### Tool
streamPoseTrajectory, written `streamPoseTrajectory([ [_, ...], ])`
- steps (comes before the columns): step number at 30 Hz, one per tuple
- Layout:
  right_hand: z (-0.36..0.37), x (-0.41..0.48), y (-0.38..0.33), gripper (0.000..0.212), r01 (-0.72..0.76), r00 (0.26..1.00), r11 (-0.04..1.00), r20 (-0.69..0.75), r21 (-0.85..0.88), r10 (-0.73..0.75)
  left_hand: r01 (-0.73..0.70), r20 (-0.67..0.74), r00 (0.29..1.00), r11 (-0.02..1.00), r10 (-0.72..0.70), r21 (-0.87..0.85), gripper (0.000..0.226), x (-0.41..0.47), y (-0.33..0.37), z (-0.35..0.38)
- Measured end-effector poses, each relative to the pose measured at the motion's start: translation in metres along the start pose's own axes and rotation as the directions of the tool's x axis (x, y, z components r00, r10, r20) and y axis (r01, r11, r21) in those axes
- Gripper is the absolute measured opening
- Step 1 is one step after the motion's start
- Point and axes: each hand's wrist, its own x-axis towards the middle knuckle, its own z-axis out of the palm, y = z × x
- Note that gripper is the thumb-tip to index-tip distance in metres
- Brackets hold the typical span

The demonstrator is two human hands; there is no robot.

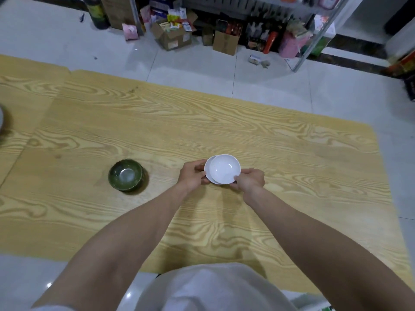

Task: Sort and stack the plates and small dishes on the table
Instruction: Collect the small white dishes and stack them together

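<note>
The upper small white round dish (225,169) lies offset toward 2 o'clock on the lower white dish (207,174), mid wood-grain table (292,153). Your left hand (192,176) grips the lower rim at 9 o'clock. Your right hand (249,181) pinches the upper rim at 4 o'clock. A dark green glazed bowl (125,175) stands apart at 9 o'clock.

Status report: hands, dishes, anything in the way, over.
Left hand holds lower white dish. Right hand pinches top white dish, stacked offset. Green bowl apart, leftward.
</note>
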Motion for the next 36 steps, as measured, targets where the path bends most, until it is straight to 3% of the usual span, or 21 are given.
streamPoseTrajectory([
  [15,0.007,0.002,-0.003,0.026,-0.042,0.999,0.997,0.013,-0.065,0.043,-0.007,-0.021,1.000,0.999,0.008,0.041,0.045,-0.008,0.002,0.004],
  [29,-0.007,0.000,-0.005,0.023,0.074,0.989,0.974,0.141,-0.214,-0.044,0.007,-0.042,0.999,0.983,0.001,0.182,0.052,-0.020,0.013,0.008],
  [32,-0.017,-0.006,-0.016,0.009,0.262,0.961,0.910,0.176,-0.322,-0.214,-0.081,-0.059,0.991,0.899,0.118,0.431,0.036,-0.026,0.019,0.006],
  [34,-0.024,-0.009,-0.028,0.030,0.427,0.900,0.789,0.293,-0.442,-0.323,-0.154,-0.031,0.975,0.770,0.220,0.620,0.033,-0.031,0.025,0.006],
  [36,-0.034,-0.018,-0.044,0.053,0.581,0.812,0.594,0.442,-0.556,-0.381,-0.229,0.037,0.948,0.597,0.317,0.769,0.042,-0.036,0.036,0.007],
])
